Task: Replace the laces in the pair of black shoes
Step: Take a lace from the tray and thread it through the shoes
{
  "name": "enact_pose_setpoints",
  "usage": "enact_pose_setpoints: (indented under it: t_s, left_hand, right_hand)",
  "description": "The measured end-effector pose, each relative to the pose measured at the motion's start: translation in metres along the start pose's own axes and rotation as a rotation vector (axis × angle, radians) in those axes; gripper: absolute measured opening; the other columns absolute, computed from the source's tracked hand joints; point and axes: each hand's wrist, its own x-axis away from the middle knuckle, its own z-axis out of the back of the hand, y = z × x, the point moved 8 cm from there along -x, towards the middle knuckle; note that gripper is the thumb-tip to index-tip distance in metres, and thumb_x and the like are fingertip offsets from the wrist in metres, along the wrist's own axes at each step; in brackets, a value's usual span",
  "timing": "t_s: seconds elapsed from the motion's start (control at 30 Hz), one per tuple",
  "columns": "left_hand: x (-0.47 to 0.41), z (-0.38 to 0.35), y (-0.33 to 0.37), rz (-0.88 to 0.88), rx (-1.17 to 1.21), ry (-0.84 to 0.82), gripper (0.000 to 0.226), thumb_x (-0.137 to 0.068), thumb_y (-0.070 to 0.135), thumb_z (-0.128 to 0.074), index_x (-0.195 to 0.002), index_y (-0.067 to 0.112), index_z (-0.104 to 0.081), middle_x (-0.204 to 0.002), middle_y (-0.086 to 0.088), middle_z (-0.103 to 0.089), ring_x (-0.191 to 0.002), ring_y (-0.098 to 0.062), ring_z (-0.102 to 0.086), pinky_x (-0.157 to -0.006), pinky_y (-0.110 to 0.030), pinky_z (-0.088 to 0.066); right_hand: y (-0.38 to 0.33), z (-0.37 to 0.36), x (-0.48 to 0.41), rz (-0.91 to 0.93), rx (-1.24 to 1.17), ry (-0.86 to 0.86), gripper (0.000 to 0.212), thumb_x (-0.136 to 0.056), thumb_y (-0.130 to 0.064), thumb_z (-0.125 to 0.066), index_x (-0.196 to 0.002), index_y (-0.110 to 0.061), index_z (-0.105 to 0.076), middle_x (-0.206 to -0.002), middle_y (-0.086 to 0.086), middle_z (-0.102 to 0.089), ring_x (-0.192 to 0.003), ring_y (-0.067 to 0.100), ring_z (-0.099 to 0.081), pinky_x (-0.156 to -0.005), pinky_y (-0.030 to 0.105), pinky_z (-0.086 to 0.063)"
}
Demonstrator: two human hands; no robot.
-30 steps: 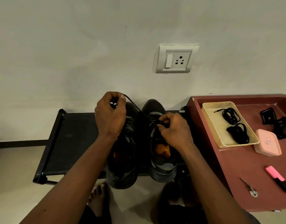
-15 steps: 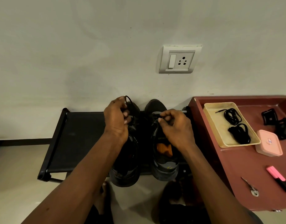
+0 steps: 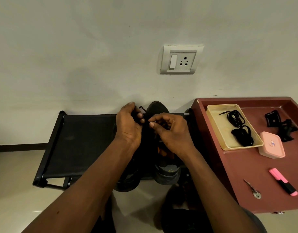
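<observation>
Over on the low black fabric rack (image 3: 81, 142) sits the pair of black shoes (image 3: 167, 174); left grip (image 3: 128, 126) curls round a thin black lace (image 3: 142, 108), right grip (image 3: 171, 132) pinches its tip, close together for control, I'd say.

shoes (image 3: 157, 108) black | lace (image 3: 142, 108) black | table (image 3: 246, 174) maroon | tray (image 3: 242, 146) cream | box (image 3: 272, 145) pink | highlighter (image 3: 283, 181) pink-black

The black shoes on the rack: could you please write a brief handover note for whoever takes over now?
Left hand grips a thin black lace; right hand pinches the same lace.
Pair of black shoes stands on the black fabric rack, toes to the wall.
Two coiled black laces lie in the yellow plastic tray, unused.
Done: unclear, hands hide the eyelets. Left: fit the tray laces.
</observation>
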Motion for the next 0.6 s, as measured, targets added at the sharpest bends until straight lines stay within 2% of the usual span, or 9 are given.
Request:
enact_pose_setpoints:
  t_s: [0.03,0.1,0.17,0.2,0.27,0.33,0.47,0.6]
  left_hand:
    - [0.002,0.002,0.009,-0.136,-0.24,0.014,0.006,-0.103,0.019,-0.054,-0.101,0.017,-0.059,-0.083,0.007,-0.063,-0.073,-0.01,-0.058,-0.065,-0.027,-0.051]
    - [0.012,0.0,0.03,-0.495,-0.808,0.047,0.026,-0.098,0.027,-0.063,-0.123,0.03,-0.056,-0.119,0.011,-0.061,-0.107,-0.007,-0.06,-0.094,-0.036,-0.052]
    - [0.025,-0.015,0.038,-0.792,-1.045,-0.05,0.043,-0.092,0.031,-0.066,-0.133,0.033,-0.052,-0.135,0.015,-0.054,-0.124,-0.007,-0.053,-0.105,-0.044,-0.046]
    - [0.03,-0.022,0.037,-0.848,-1.054,-0.142,0.045,-0.091,0.031,-0.066,-0.135,0.031,-0.053,-0.136,0.016,-0.056,-0.125,-0.005,-0.053,-0.106,-0.045,-0.047]
    - [0.033,-0.034,0.024,-0.828,-1.029,-0.33,0.044,-0.092,0.029,-0.066,-0.135,0.026,-0.058,-0.13,0.015,-0.064,-0.122,0.0,-0.058,-0.105,-0.041,-0.051]
    - [0.039,-0.043,0.011,-0.825,-1.058,-0.45,0.036,-0.095,0.024,-0.065,-0.131,0.022,-0.065,-0.117,0.014,-0.072,-0.111,0.004,-0.064,-0.099,-0.033,-0.055]
    - [0.033,-0.044,0.007,-0.768,-1.044,-0.475,0.02,-0.097,0.018,-0.068,-0.116,0.02,-0.075,-0.102,0.014,-0.076,-0.097,0.0,-0.071,-0.088,-0.031,-0.06]
    - [0.023,-0.042,0.001,-0.707,-1.195,-0.504,0.017,-0.094,0.022,-0.074,-0.11,0.025,-0.078,-0.097,0.019,-0.074,-0.09,0.003,-0.07,-0.086,-0.026,-0.06]
  right_hand:
    - [0.001,0.006,-0.001,0.005,0.022,0.019,0.015,-0.094,-0.015,-0.075,-0.099,-0.028,-0.08,-0.093,-0.015,-0.076,-0.09,0.004,-0.072,-0.082,0.029,-0.062]
    - [0.003,0.018,-0.003,0.015,0.056,0.057,0.016,-0.097,-0.017,-0.071,-0.105,-0.028,-0.079,-0.097,-0.016,-0.076,-0.096,0.0,-0.071,-0.084,0.021,-0.059]
    - [0.004,0.029,-0.004,0.017,0.048,0.098,0.017,-0.099,-0.016,-0.069,-0.108,-0.026,-0.08,-0.102,-0.015,-0.075,-0.101,-0.001,-0.069,-0.085,0.015,-0.055]
    - [0.003,0.033,-0.004,0.018,0.029,0.113,0.017,-0.098,-0.015,-0.07,-0.107,-0.025,-0.08,-0.103,-0.015,-0.075,-0.101,-0.001,-0.069,-0.085,0.014,-0.055]
    - [0.001,0.038,-0.005,0.026,-0.025,0.112,0.017,-0.097,-0.011,-0.071,-0.107,-0.021,-0.081,-0.104,-0.011,-0.077,-0.101,0.002,-0.071,-0.086,0.019,-0.057]
    - [0.0,0.04,-0.005,0.025,-0.069,0.091,0.017,-0.095,-0.007,-0.073,-0.106,-0.017,-0.081,-0.102,-0.007,-0.079,-0.1,0.007,-0.074,-0.087,0.028,-0.06]
    - [0.008,0.046,-0.002,-0.01,-0.147,0.102,0.014,-0.092,-0.006,-0.077,-0.102,-0.015,-0.081,-0.097,-0.003,-0.08,-0.096,0.014,-0.076,-0.086,0.034,-0.062]
    - [0.019,0.053,0.001,-0.058,-0.122,0.145,0.014,-0.092,-0.006,-0.077,-0.1,-0.018,-0.079,-0.091,-0.005,-0.078,-0.088,0.009,-0.074,-0.078,0.023,-0.06]
